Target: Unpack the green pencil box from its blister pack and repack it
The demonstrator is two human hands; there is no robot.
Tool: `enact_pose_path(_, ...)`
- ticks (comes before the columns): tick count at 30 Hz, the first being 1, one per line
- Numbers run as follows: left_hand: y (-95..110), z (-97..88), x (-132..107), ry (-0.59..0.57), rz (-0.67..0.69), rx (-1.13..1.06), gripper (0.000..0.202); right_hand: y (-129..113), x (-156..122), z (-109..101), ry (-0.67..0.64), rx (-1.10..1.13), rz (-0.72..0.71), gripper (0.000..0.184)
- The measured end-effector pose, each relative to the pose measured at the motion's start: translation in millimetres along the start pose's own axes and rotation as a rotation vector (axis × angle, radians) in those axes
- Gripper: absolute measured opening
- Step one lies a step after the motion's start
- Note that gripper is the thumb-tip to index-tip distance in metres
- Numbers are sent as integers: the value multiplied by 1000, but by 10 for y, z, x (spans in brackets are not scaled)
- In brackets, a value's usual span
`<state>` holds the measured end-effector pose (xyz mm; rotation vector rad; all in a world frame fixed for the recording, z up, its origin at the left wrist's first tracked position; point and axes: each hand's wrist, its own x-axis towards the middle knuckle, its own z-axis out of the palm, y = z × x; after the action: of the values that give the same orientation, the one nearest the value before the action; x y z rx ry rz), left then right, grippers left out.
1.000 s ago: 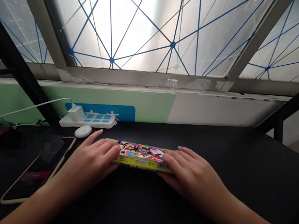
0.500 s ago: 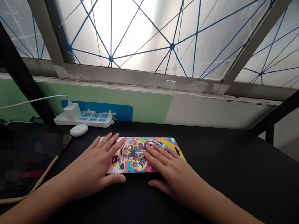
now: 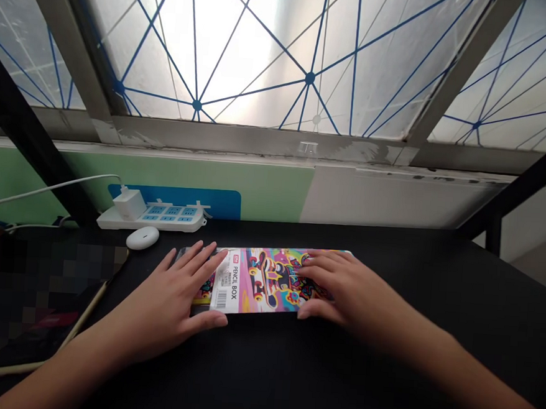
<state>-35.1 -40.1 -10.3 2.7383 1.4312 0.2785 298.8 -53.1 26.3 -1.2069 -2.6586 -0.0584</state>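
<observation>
In the head view, I am seeing the pencil box (image 3: 270, 282) lying at the centre of the frame on the black desk (image 3: 414, 320). My left hand (image 3: 177, 294) is spreading its fingers flat over the box's left end, hiding most of it; a patterned strip is showing beside the palm, too covered to read. My right hand (image 3: 346, 285) is curving over the right end, masking part of the print; whether it is pinching, I cannot tell. At lower left, the phone (image 3: 49, 323) is appearing blurred, its lower right covered by the left forearm. The frame edge is cutting off both forearms and the white cable (image 3: 54, 186). I am counting two hands, one pencil box, one phone, one white oval case (image 3: 142, 238), one power strip (image 3: 176, 219) and one charger (image 3: 130, 204).
</observation>
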Motion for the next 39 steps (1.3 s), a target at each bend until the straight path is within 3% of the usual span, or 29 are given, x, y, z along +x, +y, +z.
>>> enact_pose_path(4, -23, 12, 3, -24, -9, 10, 82, -256, 94, 263, -19, -5, -90, 94)
enact_pose_path(7, -34, 13, 13, -15, -20, 6, 80, -210, 33, 236, -91, 1, -95, 84)
enact_pose_path(11, -25, -8, 23, -36, -30, 1, 80, 89, -94, -38, -123, 12, -37, 50)
enact_pose_path(13, -22, -14, 18, -44, -28, 12, 79, 188, -108, -114, -103, 0, -2, 42)
enact_pose_path(15, -26, -18, 8, -38, -18, 40, 78, 180, -73, -90, -63, -39, 26, 48)
enact_pose_path(17, -29, -27, 0, -10, 5, 77, 77, 71, -9, 16, -44, -56, 19, 66)
enact_pose_path(20, -10, -56, -5, 45, 78, 116, 72, -152, 78, 210, -106, -26, -34, 87)
enact_pose_path(25, 87, -53, -7, 89, 138, 126, 65, -273, 97, 328, -145, -24, -37, 66)
enact_pose_path(32, 79, -5, 30, 46, 70, 95, 71, -108, 81, 295, -128, 3, -59, 63)
enact_pose_path(39, -137, -104, 50, -20, -115, 17, 65, 394, -42, 221, -130, -14, 20, 73)
